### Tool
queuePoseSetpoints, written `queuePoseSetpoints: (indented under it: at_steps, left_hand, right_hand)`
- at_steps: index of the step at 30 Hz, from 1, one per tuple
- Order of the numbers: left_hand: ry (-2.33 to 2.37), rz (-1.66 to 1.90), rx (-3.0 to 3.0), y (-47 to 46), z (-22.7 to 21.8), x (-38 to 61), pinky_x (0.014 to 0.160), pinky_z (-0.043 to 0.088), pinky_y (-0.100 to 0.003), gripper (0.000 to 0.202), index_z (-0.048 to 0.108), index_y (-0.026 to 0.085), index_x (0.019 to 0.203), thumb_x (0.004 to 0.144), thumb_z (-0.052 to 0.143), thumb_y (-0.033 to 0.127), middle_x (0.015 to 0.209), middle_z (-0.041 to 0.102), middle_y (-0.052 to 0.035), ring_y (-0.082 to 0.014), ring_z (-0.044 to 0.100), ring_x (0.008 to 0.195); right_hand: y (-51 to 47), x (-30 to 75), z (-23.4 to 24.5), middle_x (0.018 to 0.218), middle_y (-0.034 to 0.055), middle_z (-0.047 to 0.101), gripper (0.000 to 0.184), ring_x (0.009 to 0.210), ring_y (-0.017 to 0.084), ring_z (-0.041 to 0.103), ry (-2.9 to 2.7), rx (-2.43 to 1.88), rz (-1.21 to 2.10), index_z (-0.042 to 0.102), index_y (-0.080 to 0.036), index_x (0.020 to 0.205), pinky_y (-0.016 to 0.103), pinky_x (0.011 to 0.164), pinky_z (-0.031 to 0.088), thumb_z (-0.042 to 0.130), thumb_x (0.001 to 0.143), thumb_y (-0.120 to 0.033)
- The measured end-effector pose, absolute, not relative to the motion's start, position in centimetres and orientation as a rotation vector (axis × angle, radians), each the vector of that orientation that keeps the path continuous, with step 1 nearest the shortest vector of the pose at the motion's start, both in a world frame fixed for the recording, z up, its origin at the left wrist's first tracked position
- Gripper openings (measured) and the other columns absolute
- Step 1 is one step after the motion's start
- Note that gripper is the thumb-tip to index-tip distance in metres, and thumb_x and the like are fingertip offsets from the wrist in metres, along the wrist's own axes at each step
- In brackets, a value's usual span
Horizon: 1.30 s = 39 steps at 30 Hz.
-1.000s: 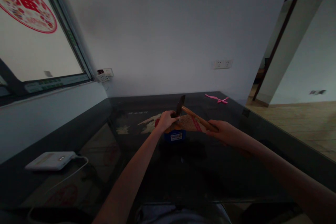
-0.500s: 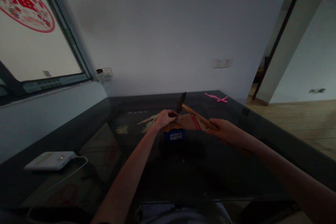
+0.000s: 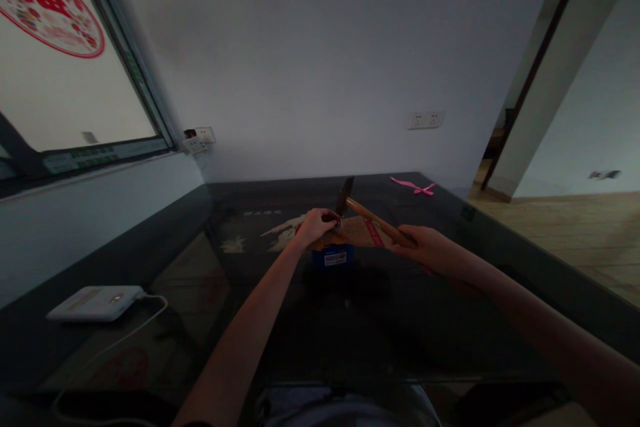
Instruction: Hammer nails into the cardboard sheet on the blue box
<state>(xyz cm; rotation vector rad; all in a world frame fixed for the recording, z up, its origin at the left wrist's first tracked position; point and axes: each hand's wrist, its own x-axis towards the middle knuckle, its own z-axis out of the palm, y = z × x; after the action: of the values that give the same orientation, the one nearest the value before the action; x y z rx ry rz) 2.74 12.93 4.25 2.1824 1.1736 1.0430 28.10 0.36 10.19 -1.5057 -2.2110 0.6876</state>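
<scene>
R hand (image 3: 417,247) is wrapped round the lower end of a wood-handled hammer (image 3: 375,220); its long axis runs from that grip up and left, toward the counter's far edge. Key relation: the hammer head (image 3: 344,195) sits just beside the L hand (image 3: 316,227), right by its fingertips — so the L hand is nearer the head, the R nearer the butt. L fingers are bent in over a patterned piece (image 3: 357,232); can't tell if they pinch anything, too small & dark. That piece lies over a blue box (image 3: 333,257), approx. mid-counter, a bit nearer the far edge than the near one.

Counter (image 3: 390,347) is black & glossy. Pink ribbon (image 3: 416,189) nr its far R corner; white device (image 3: 97,303) w/ cable (image 3: 133,333) toward the near L corner. Beyond: plain wall (image 3: 310,80) w/ sockets (image 3: 426,120), window (image 3: 100,100) at L, pale floor (image 3: 565,233) off the R edge.
</scene>
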Motion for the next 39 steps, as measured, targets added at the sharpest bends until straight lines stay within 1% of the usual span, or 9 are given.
queuePoseSetpoints:
  at_steps: [7, 13, 19, 26, 32, 36, 39]
  left_hand:
    - [1.189, 1.008, 2.186, 12.9, 4.4, 2.6, 0.075, 0.048, -0.025, 0.019, 0.07, 0.012, 0.085, 0.072, 0.057, 0.015, 0.083, 0.071, -0.0059, -0.017, 0.064, 0.079]
    - [1.17, 0.928, 2.143, 13.1, 4.5, 2.1, 0.071, 0.048, -0.026, 0.023, 0.07, 0.012, 0.088, 0.072, 0.06, 0.025, 0.084, 0.071, -0.007, -0.0181, 0.064, 0.076]
    - [1.226, 0.965, 2.105, 12.8, 4.5, 2.5, 0.07, 0.047, -0.025, 0.023, 0.071, 0.011, 0.088, 0.073, 0.059, 0.025, 0.083, 0.071, -0.0071, -0.0183, 0.064, 0.077]
    - [1.255, 0.981, 2.095, 13.0, 4.3, 2.7, 0.068, 0.047, -0.026, 0.023, 0.071, 0.01, 0.087, 0.072, 0.061, 0.024, 0.082, 0.071, -0.0075, -0.0185, 0.063, 0.073]
    - [1.255, 1.002, 2.08, 12.7, 4.4, 2.8, 0.067, 0.046, -0.025, 0.022, 0.071, 0.009, 0.085, 0.072, 0.06, 0.023, 0.081, 0.071, -0.0075, -0.0182, 0.063, 0.074]
    - [1.265, 0.971, 2.1, 12.8, 4.3, 2.8, 0.064, 0.045, -0.024, 0.023, 0.071, 0.009, 0.084, 0.072, 0.06, 0.026, 0.078, 0.07, -0.0069, -0.0179, 0.062, 0.07]
    - [1.25, 0.989, 2.134, 12.9, 4.3, 2.8, 0.066, 0.045, -0.025, 0.023, 0.071, 0.011, 0.084, 0.072, 0.06, 0.027, 0.078, 0.071, -0.0059, -0.0178, 0.063, 0.072]
  right_hand:
    - [0.2, 28.0, 11.0, 0.057, -0.0038, 0.046, 0.021, 0.036, 0.008, 0.044, -2.203, -1.588, 0.631, 0.045, -0.018, 0.08, 0.019, 0.032, 0.033, 0.047, 0.08, -0.038]
    - [0.3, 28.0, 10.9, 0.059, -0.0035, 0.047, 0.019, 0.038, 0.007, 0.045, -2.297, -1.537, 0.663, 0.046, -0.017, 0.079, 0.019, 0.035, 0.033, 0.049, 0.079, -0.036]
    - [0.1, 28.0, 11.2, 0.057, -0.0041, 0.044, 0.022, 0.036, 0.007, 0.044, -2.24, -1.575, 0.635, 0.043, -0.018, 0.078, 0.019, 0.033, 0.032, 0.047, 0.08, -0.039]
    - [0.4, 28.1, 10.7, 0.059, -0.003, 0.047, 0.021, 0.037, 0.007, 0.045, -2.285, -1.56, 0.681, 0.045, -0.018, 0.08, 0.019, 0.033, 0.034, 0.048, 0.08, -0.039]
    - [0.2, 28.0, 11.5, 0.057, -0.0037, 0.046, 0.021, 0.038, 0.007, 0.046, -2.258, -1.565, 0.61, 0.043, -0.018, 0.078, 0.018, 0.033, 0.034, 0.048, 0.081, -0.038]
    - [0.2, 27.8, 11.4, 0.059, -0.0037, 0.046, 0.02, 0.037, 0.007, 0.045, -2.303, -1.553, 0.692, 0.044, -0.017, 0.08, 0.019, 0.032, 0.035, 0.048, 0.08, -0.037]
    - [0.4, 27.7, 11.5, 0.057, -0.004, 0.046, 0.02, 0.036, 0.007, 0.045, -2.295, -1.562, 0.698, 0.044, -0.018, 0.08, 0.019, 0.031, 0.034, 0.047, 0.08, -0.037]
